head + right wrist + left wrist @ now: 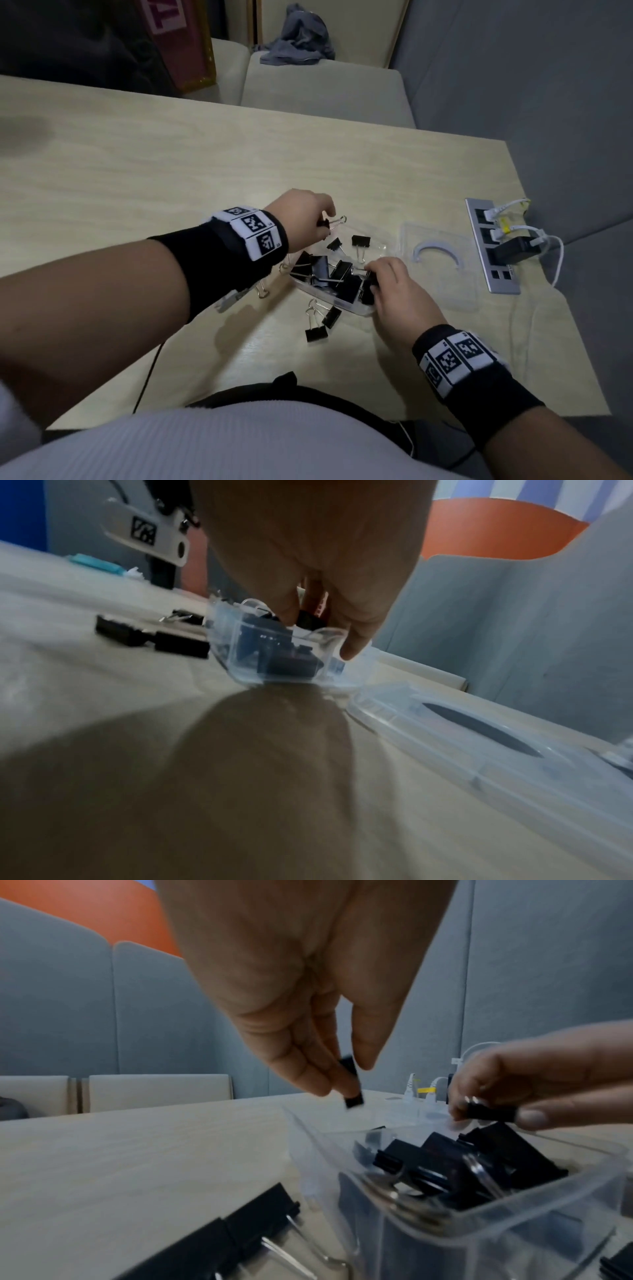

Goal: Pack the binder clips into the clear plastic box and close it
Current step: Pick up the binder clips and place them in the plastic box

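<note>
The clear plastic box (352, 307) (514, 1229) (240, 653) stands lidless mid-table with several black binder clips (329, 270) piled inside. My left hand (308, 219) (325, 1069) hovers over the box's far side and pinches one black binder clip (330, 223) (352, 1083) by its body. My right hand (390, 284) (318, 610) is at the box's right end, fingers pinching another black clip (368, 281) (489, 1112) (310, 620) just above the pile. Two loose clips (322, 325) lie in front of the box, others (361, 241) behind it.
The box's clear lid (442, 263) (479, 729) lies flat to the right. A power strip (493, 246) with white cables plugged in sits near the table's right edge. More clips (212, 1242) lie left of the box. Chairs stand beyond the far edge.
</note>
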Action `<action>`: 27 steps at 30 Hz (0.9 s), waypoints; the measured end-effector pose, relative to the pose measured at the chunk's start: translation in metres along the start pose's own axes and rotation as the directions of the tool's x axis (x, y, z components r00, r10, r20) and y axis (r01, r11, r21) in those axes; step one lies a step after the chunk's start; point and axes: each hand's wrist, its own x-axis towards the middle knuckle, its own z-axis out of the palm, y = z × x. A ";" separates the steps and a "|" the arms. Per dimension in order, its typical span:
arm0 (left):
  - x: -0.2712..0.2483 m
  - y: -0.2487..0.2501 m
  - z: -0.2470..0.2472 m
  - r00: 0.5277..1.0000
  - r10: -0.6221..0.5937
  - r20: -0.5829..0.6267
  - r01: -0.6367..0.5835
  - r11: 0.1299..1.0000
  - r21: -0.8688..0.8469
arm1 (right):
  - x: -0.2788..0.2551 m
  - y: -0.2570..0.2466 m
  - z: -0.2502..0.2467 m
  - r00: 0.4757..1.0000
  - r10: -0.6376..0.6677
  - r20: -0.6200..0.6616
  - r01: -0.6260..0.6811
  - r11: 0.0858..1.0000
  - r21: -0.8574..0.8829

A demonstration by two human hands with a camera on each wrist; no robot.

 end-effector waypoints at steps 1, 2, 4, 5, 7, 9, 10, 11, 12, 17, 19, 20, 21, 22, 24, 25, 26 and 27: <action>0.001 0.001 0.002 1.000 -0.019 0.006 0.019 1.000 -0.012 | 0.002 -0.001 -0.002 0.999 0.022 -0.028 -0.021 0.999 0.028; 0.000 0.001 0.005 0.999 -0.032 0.015 0.033 0.999 -0.018 | 0.006 -0.003 -0.005 0.996 0.067 -0.055 -0.063 0.996 0.068; -0.003 -0.001 0.006 0.999 -0.043 0.023 0.043 0.999 -0.014 | 0.015 -0.007 -0.010 0.982 0.165 -0.094 -0.152 0.980 0.127; -0.005 -0.004 0.005 0.999 -0.046 0.019 0.046 0.999 -0.012 | 0.020 -0.008 -0.012 0.974 0.201 -0.102 -0.188 0.974 0.126; -0.011 -0.014 0.003 0.997 -0.075 0.006 0.075 0.997 -0.010 | 0.025 -0.010 -0.015 0.966 0.233 -0.115 -0.224 0.970 0.092; -0.020 -0.027 0.000 0.992 -0.125 0.001 0.125 0.992 0.004 | 0.023 -0.018 -0.017 0.969 0.189 -0.162 -0.178 0.981 0.075; -0.025 -0.034 -0.001 0.989 -0.148 0.007 0.148 0.989 0.024 | 0.018 -0.024 -0.018 0.974 0.131 -0.183 -0.118 0.990 0.078; -0.032 -0.040 -0.002 0.986 -0.166 0.024 0.165 0.985 0.053 | 0.013 -0.031 -0.017 0.982 0.056 -0.180 -0.041 0.995 0.086; -0.039 -0.046 -0.002 0.982 -0.180 0.053 0.175 0.980 0.090 | 0.006 -0.041 -0.017 0.989 -0.033 -0.144 0.047 0.994 0.100; -0.068 -0.055 0.010 0.913 -0.259 0.316 0.155 0.935 0.318 | -0.023 -0.070 0.014 0.894 -0.373 0.248 0.397 0.916 -0.053; -0.072 -0.052 0.018 0.891 -0.287 0.351 0.146 0.915 0.375 | -0.024 -0.069 0.028 0.873 -0.344 0.345 0.411 0.901 -0.141; -0.073 -0.050 0.022 0.895 -0.287 0.343 0.147 0.913 0.380 | -0.023 -0.069 0.032 0.877 -0.314 0.363 0.392 0.906 -0.163; -0.074 -0.048 0.025 0.901 -0.280 0.332 0.144 0.914 0.379 | -0.022 -0.069 0.036 0.883 -0.288 0.369 0.371 0.912 -0.177; -0.074 -0.046 0.027 0.906 -0.270 0.327 0.140 0.918 0.370 | -0.022 -0.071 0.039 0.888 -0.275 0.369 0.359 0.915 -0.183; -0.073 -0.044 0.029 0.899 -0.259 0.353 0.127 0.926 0.355 | -0.021 -0.073 0.042 0.885 -0.275 0.376 0.362 0.914 -0.182; -0.072 -0.044 0.030 0.895 -0.251 0.369 0.116 0.929 0.352 | -0.021 -0.073 0.043 0.882 -0.276 0.383 0.366 0.912 -0.186; -0.071 -0.044 0.031 0.895 -0.240 0.375 0.105 0.932 0.346 | -0.021 -0.073 0.042 0.880 -0.278 0.384 0.369 0.910 -0.187; -0.071 -0.044 0.032 0.897 -0.235 0.375 0.100 0.933 0.345 | -0.021 -0.072 0.041 0.882 -0.285 0.375 0.371 0.911 -0.180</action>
